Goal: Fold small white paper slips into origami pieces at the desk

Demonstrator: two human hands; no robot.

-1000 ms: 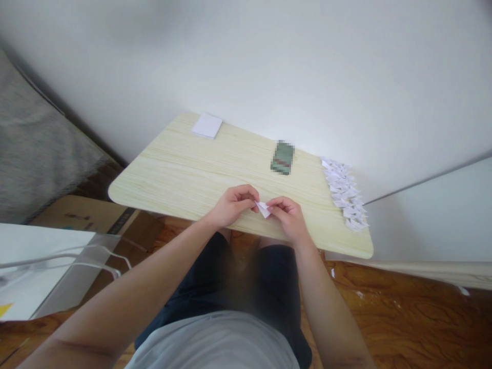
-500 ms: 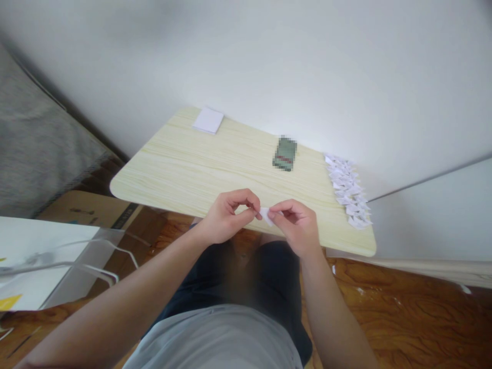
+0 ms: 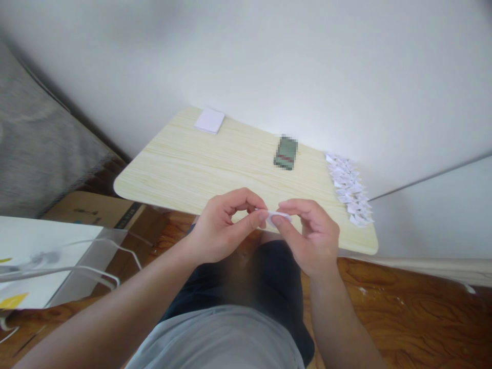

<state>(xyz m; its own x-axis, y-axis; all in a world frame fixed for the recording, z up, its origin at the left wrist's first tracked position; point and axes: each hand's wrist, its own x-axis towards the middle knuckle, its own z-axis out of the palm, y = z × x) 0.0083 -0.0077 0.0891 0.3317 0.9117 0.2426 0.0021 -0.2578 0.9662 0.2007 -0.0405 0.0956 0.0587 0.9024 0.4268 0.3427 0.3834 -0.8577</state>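
Both hands meet above the front edge of a light wooden table. My left hand pinches one end of a small folded white paper piece between thumb and forefinger. My right hand pinches the other end, fingers curled. The paper lies nearly flat between the fingertips, raised off the table.
A pile of several folded white paper pieces lies at the table's right end. A blurred phone-like object and a white paper pad sit near the wall. A white bag and a cardboard box stand at the left on the wooden floor.
Both hands have drawn back toward me and lifted from the table with the paper piece. The piece has turned from pointing down to lying nearly flat.
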